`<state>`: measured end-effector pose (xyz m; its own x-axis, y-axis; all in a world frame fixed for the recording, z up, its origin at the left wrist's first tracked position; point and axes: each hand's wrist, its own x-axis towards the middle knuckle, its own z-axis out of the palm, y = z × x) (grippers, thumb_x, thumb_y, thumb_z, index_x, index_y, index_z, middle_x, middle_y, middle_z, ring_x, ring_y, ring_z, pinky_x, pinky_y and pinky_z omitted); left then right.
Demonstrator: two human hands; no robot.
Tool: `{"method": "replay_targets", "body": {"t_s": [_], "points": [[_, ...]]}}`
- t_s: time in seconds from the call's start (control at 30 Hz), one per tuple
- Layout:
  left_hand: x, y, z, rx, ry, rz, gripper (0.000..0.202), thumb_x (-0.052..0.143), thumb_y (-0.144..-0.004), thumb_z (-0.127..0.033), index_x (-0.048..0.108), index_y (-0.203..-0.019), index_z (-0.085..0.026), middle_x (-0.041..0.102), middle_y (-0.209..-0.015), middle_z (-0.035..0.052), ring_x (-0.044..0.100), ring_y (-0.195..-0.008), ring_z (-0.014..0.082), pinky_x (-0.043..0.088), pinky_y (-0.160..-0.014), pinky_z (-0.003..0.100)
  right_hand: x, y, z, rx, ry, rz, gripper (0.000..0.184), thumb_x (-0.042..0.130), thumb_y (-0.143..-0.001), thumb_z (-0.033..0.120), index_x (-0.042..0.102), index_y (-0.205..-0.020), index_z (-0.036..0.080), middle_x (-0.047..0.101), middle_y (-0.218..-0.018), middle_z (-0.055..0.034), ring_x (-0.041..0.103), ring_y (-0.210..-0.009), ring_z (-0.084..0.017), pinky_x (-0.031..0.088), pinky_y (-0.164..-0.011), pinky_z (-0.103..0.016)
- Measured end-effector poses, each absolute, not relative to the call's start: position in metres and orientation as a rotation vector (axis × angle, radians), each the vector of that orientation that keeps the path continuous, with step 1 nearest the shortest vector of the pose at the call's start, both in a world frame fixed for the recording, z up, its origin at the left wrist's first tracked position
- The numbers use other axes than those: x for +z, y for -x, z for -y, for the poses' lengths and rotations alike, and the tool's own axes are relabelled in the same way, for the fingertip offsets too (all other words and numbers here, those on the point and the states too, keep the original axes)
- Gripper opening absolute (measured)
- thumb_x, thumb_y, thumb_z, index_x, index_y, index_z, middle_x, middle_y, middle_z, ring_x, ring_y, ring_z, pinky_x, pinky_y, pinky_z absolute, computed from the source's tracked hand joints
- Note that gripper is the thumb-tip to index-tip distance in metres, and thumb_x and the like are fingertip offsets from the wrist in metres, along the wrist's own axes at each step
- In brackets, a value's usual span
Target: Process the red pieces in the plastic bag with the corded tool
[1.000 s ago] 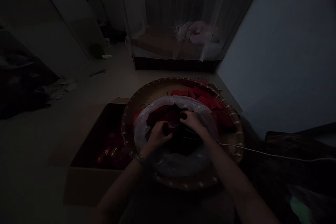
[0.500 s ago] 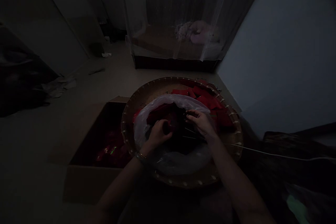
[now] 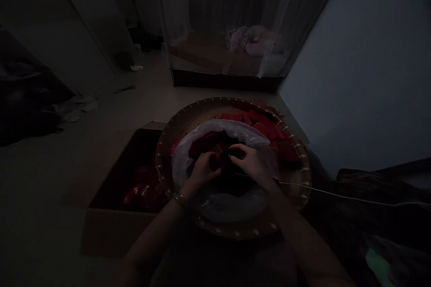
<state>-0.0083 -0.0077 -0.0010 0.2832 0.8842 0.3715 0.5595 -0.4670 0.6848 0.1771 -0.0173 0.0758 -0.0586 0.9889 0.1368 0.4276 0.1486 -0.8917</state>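
The room is very dim. A round woven tray (image 3: 188, 119) lies in front of me with a clear plastic bag (image 3: 222, 128) on it. Red pieces (image 3: 266, 131) are piled in the tray's far right part and more red material shows inside the bag. My left hand (image 3: 202, 170), a bangle at its wrist, is curled inside the bag's mouth with its fingers closed on a small dark red piece. My right hand (image 3: 251, 161) is beside it, its fingers pinched at the same spot. What each holds is too dark to name.
An open cardboard box (image 3: 111, 224) with red items stands left of the tray. A thin white cord (image 3: 353, 199) runs off to the right. A netted bed frame (image 3: 225, 78) stands beyond, a wall (image 3: 363, 76) at right, and scraps (image 3: 77, 107) lie on the floor at left.
My right hand drew away to the right half a second ago and has now come back to the left, meeting my left hand inside the bag. My left hand has barely moved.
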Motion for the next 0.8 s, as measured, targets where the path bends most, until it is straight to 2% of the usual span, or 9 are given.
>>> {"method": "replay_targets", "body": {"t_s": [0.1, 0.2, 0.33, 0.4, 0.53, 0.67, 0.8], "points": [[-0.001, 0.007, 0.007, 1.026, -2.133, -1.303, 0.038, 0.068, -0.067, -0.027, 0.053, -0.101, -0.017, 0.060, -0.094, 0.0050, 0.054, -0.084, 0.0188, 0.044, -0.072, 0.030, 0.077, -0.174, 0.019, 0.645, 1.426, 1.771, 0.024, 0.059, -0.071, 0.016, 0.066, -0.094, 0.019, 0.066, -0.094, -0.0033, 0.061, -0.084, -0.018, 0.049, -0.081, -0.031], [-0.001, 0.007, 0.007, 1.028, -2.134, -1.282, 0.039, 0.068, -0.068, -0.027, 0.052, -0.102, -0.017, 0.059, -0.094, 0.0048, 0.054, -0.085, 0.0186, 0.044, -0.073, 0.030, 0.078, -0.170, 0.020, 0.515, 1.410, 1.878, 0.026, 0.060, -0.072, 0.014, 0.065, -0.096, 0.018, 0.064, -0.096, -0.0047, 0.060, -0.086, -0.018, 0.049, -0.079, -0.029], [-0.004, 0.007, 0.007, 1.028, -2.127, -1.302, 0.040, 0.068, -0.067, -0.027, 0.052, -0.102, -0.017, 0.059, -0.093, 0.0045, 0.054, -0.083, 0.0183, 0.044, -0.072, 0.030, 0.077, -0.169, 0.022, 0.534, 1.398, 1.998, 0.034, 0.059, -0.074, 0.012, 0.062, -0.108, 0.017, 0.061, -0.101, -0.0072, 0.060, -0.081, -0.015, 0.051, -0.070, -0.025], [-0.004, 0.008, 0.007, 1.019, -2.129, -1.315, 0.040, 0.068, -0.067, -0.027, 0.051, -0.102, -0.018, 0.059, -0.092, 0.0042, 0.054, -0.082, 0.0183, 0.044, -0.071, 0.030, 0.078, -0.170, 0.024, 0.548, 1.397, 2.066, 0.035, 0.055, -0.077, 0.010, 0.061, -0.111, 0.016, 0.060, -0.103, -0.0082, 0.060, -0.082, -0.015, 0.050, -0.070, -0.025], [-0.005, 0.007, 0.007, 0.993, -2.144, -1.311, 0.039, 0.068, -0.067, -0.027, 0.052, -0.101, -0.018, 0.059, -0.092, 0.0043, 0.054, -0.082, 0.0184, 0.044, -0.071, 0.030, 0.080, -0.170, 0.026, 0.449, 1.468, 2.189, 0.026, 0.048, -0.085, 0.009, 0.066, -0.103, 0.016, 0.061, -0.097, -0.0077, 0.059, -0.086, -0.016, 0.048, -0.078, -0.027], [-0.004, 0.006, 0.007, 0.990, -2.161, -1.310, 0.040, 0.067, -0.066, -0.026, 0.051, -0.102, -0.018, 0.059, -0.092, 0.0045, 0.053, -0.083, 0.0190, 0.044, -0.072, 0.031, 0.081, -0.163, 0.027, 0.350, 1.600, 2.266, 0.018, 0.051, -0.086, 0.012, 0.068, -0.090, 0.016, 0.059, -0.090, -0.0070, 0.058, -0.078, -0.015, 0.047, -0.073, -0.026], [-0.002, 0.005, 0.008, 0.985, -2.167, -1.288, 0.036, 0.066, -0.068, -0.024, 0.052, -0.100, -0.017, 0.059, -0.092, 0.0052, 0.052, -0.083, 0.0188, 0.044, -0.072, 0.031, 0.084, -0.153, 0.026, 0.366, 1.534, 2.237, 0.016, 0.055, -0.083, 0.011, 0.065, -0.094, 0.015, 0.055, -0.095, -0.0065, 0.057, -0.081, -0.015, 0.048, -0.075, -0.027]]}}
